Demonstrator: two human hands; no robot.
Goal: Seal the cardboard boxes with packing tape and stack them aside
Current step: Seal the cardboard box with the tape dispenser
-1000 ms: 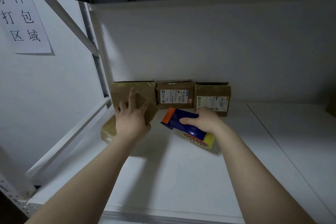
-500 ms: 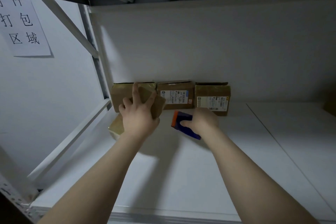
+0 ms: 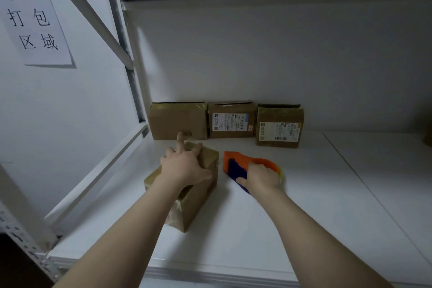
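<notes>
Shelf surface [image 3: 257,229]: white board, a seam running from its right part toward the back edge.
Cardboard box [image 3: 198,199]: plain brown with glossy tape on it, lying on the left half of the surface between the front and back edges; no writing is legible on it.
Left hand [image 3: 184,166]: on top of the box, fingers apart and draped over the top toward its far edge, one finger straight, thumb against the right face.
Tape dispenser [image 3: 233,165]: orange and blue, just right of the box and not touching it.
Right hand [image 3: 263,176]: fingers clamped round the dispenser.
Back boxes: three in a row along the back edge, starting at the back left corner.
Left back box [image 3: 177,121]: small barcode low on its front.
Middle back box [image 3: 231,119]: white shipping label, blue strip, print too small to read.
Right back box [image 3: 279,125]: pale label with barcodes, unreadable.
Paper sign [image 3: 32,21]: on the left wall, reading 寄件 打包 区域.
</notes>
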